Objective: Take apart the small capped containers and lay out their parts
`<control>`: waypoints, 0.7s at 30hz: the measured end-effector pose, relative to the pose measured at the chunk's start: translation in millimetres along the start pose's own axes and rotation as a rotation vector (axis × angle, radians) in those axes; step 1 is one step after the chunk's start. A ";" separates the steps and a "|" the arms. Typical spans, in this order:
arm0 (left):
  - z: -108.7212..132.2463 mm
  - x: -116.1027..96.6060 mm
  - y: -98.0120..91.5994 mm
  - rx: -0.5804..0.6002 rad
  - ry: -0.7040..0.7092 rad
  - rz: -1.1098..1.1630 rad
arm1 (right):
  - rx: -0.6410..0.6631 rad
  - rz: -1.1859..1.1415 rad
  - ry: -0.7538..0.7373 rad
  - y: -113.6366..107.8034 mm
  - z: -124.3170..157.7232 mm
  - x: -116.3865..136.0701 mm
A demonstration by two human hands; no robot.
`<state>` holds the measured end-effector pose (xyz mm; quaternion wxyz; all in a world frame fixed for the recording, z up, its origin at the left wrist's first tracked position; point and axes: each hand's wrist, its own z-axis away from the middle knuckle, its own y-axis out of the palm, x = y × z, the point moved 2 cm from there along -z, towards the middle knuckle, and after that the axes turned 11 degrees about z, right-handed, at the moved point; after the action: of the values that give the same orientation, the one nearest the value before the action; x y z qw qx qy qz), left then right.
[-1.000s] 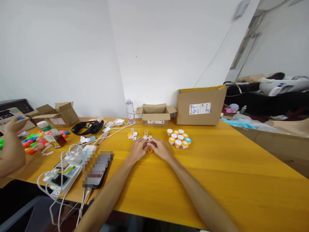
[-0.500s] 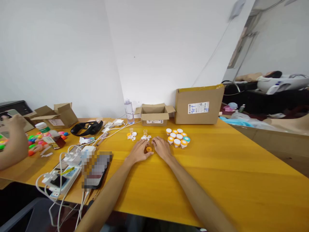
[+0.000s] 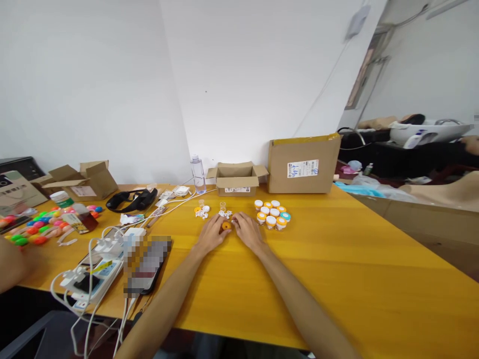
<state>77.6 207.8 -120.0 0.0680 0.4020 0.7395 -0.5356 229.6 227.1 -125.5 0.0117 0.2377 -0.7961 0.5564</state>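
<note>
Fine fingertip work seems in hand: the left hand (image 3: 211, 234) curls its fingers part-open around a round orange plastic lid (image 3: 226, 226), grip unclear; small white pieces (image 3: 225, 214) lie at twelve o'clock; the right hand (image 3: 247, 232) bunches at three, hold untellable; next likely needs a light pinch

Jars (image 3: 272, 215) on the table (image 3: 337, 269), just right of our right hand (image 3: 247, 230)
Between that hand and our left hand (image 3: 211, 234) we have a round piece (image 3: 226, 226), with loose parts (image 3: 225, 214) just beyond. Farther back, we see the bottle (image 3: 198, 175), open box (image 3: 236, 189) and carton (image 3: 303, 167) standing left to right before the wall (image 3: 239, 80); the phone (image 3: 157, 264) lies to our left.
</note>
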 end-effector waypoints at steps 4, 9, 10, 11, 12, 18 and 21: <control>-0.9 4.3 0.7 -0.054 0.012 -0.004 | -0.018 -0.015 -0.017 3.7 -0.3 -2.3; -1.6 7.4 1.3 -0.082 0.024 -0.018 | -0.037 -0.021 -0.030 7.2 -0.8 -3.6; -1.4 7.4 1.1 -0.088 0.022 -0.021 | -0.038 -0.020 -0.025 7.4 -0.8 -3.6; -1.1 7.3 0.9 -0.095 0.020 -0.023 | -0.040 -0.021 -0.020 7.5 -0.7 -3.6; -0.8 7.2 0.6 -0.102 0.016 -0.025 | -0.041 -0.022 -0.017 7.4 -0.7 -3.6; -0.7 7.5 0.7 -0.085 -0.011 -0.061 | -0.032 -0.028 -0.024 7.2 -0.9 -3.4; -1.9 8.2 1.8 -0.047 -0.012 -0.078 | -0.036 -0.032 -0.037 8.2 -0.9 -3.2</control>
<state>74.0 213.8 -124.9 0.0609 0.3681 0.7664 -0.5229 229.0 231.3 -133.3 0.0101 0.2602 -0.8022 0.5372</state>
